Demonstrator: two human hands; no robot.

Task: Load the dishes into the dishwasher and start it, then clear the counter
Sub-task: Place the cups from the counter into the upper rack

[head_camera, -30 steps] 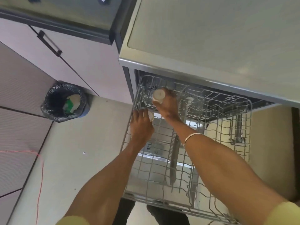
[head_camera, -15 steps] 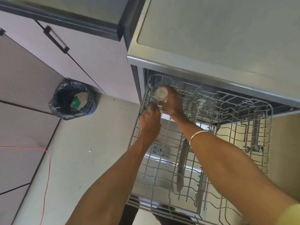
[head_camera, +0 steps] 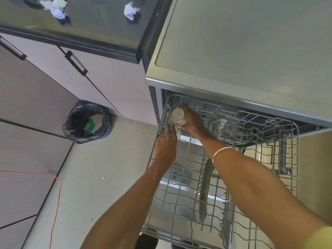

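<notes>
head view looked steeply down over the pulled-out upper rack (head_camera: 233, 159) of the open dishwasher (head_camera: 233, 51). compared with half a second earlier, the view took in more of the dark desk (head_camera: 89, 24) at top left, where crumpled paper scraps (head_camera: 130, 10) now showed; both hands had stayed at the rack's far left corner, much as before.

the right hand (head_camera: 193, 121) had its fingers curled round a small whitish cup (head_camera: 178, 116), clamped on its side. the cup stood inverted, its flat base facing up toward the camera and its long axis roughly upright, leaning slightly; it sat in the far left corner of the rack, against the wire wall. the left hand (head_camera: 166, 146) lay just beside it, fingers fairly straight and close together, touching a second pale item (head_camera: 178, 134) that was mostly hidden; whether they gripped it could not be told.

a thin bangle (head_camera: 221, 153) circled the right wrist. on the floor to the left stood a bin with a black liner (head_camera: 86, 122), and a red cord (head_camera: 53, 194) trailed across the tiles.
</notes>
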